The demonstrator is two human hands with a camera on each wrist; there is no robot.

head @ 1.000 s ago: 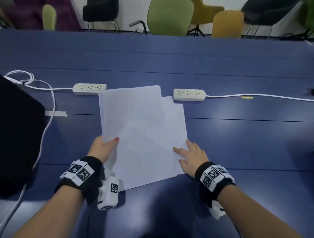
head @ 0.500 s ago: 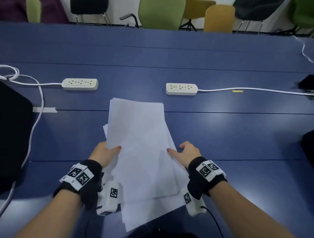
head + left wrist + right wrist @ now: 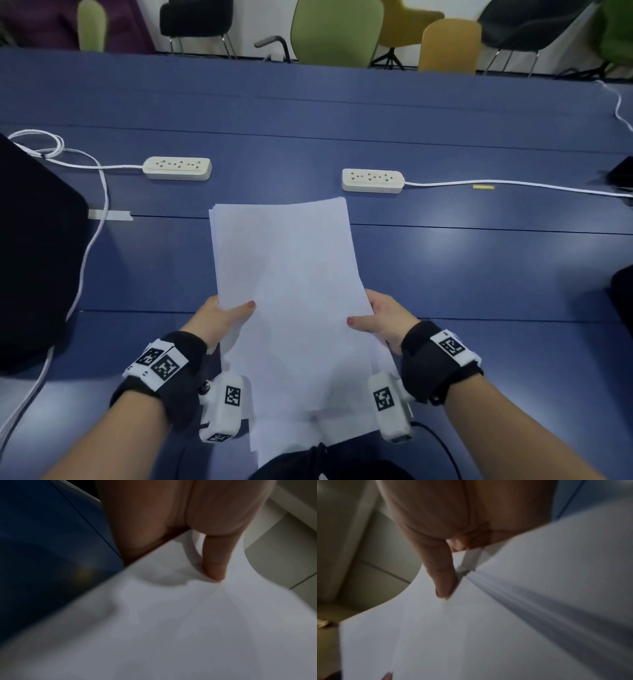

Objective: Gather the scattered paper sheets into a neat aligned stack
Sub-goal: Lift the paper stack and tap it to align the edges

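Paper sheets (image 3: 287,291) are held as one bundle above the blue table (image 3: 479,274), far edges nearly flush, near edges uneven. Left hand (image 3: 219,320) grips the left long edge, thumb pressed on top, fingers underneath. Right hand (image 3: 382,320) grips the right long edge likewise. Wrist views confirm each thumb pinching down on the paper. Two power strips (image 3: 177,168) lie beyond, well apart from the bundle
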